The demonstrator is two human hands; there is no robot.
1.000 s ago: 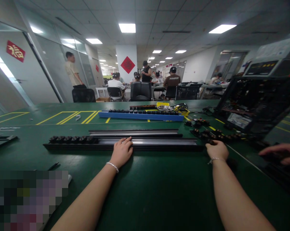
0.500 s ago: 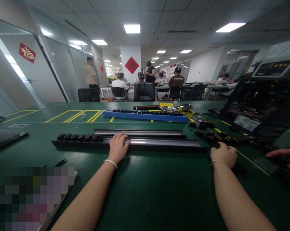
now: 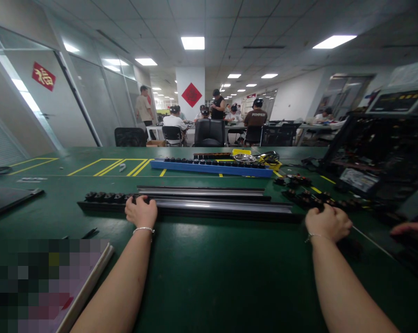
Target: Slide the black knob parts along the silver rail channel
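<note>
A long black rail (image 3: 223, 206) with a shiny metal channel lies across the table in front of me. Several black blocks (image 3: 107, 197) sit in a row at its left end. My left hand (image 3: 142, 213) is curled over the right end of that row, its fingers closed around a black block that they mostly hide. Just past the rail's right end is my right hand (image 3: 328, 223), fingers bent together around a small dark part, largely hidden. A second similar rail (image 3: 202, 190) lies parallel behind the first.
A blue rail (image 3: 211, 168) filled with black blocks lies farther back. Loose black parts (image 3: 309, 198) are scattered at the right, near a large open black casing (image 3: 358, 152). Another person's hand (image 3: 412, 229) is at the right edge. A pixelated sheet (image 3: 49, 286) lies front left.
My left hand has slid left along the rail to the row of blocks, and its fingers have curled. My right hand has shifted slightly right.
</note>
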